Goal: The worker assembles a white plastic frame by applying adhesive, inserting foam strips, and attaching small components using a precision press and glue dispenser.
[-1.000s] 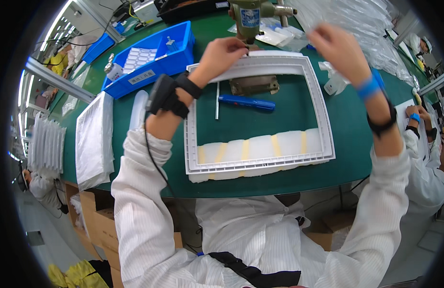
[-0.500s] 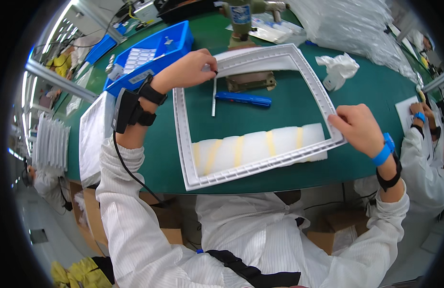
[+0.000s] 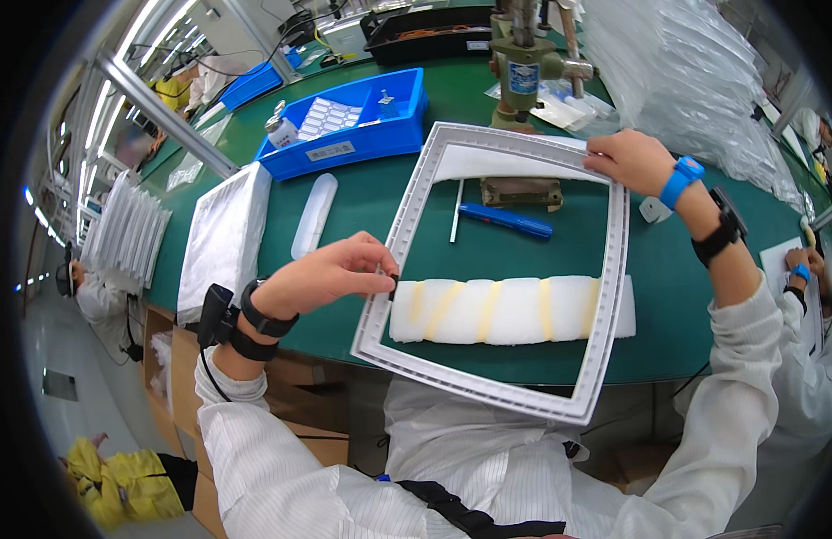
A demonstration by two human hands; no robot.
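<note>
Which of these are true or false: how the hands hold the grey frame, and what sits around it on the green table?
1. The left hand pinches the grey frame on its left side. True.
2. The right hand rests on the blue bin. False: it grips the frame's far right corner.
3. A blue pen shows through the frame's opening. True.
4. The white foam strip lies inside the blue bin. False: it lies on the green table, seen through the opening.
5. Both wrists are bare. False: each wears a band.

Green-topped workbench (image 3: 362, 207), metal frame post (image 3: 164, 117) at left, grey floor (image 3: 75, 404) below, bright overhead strip lights.
</note>
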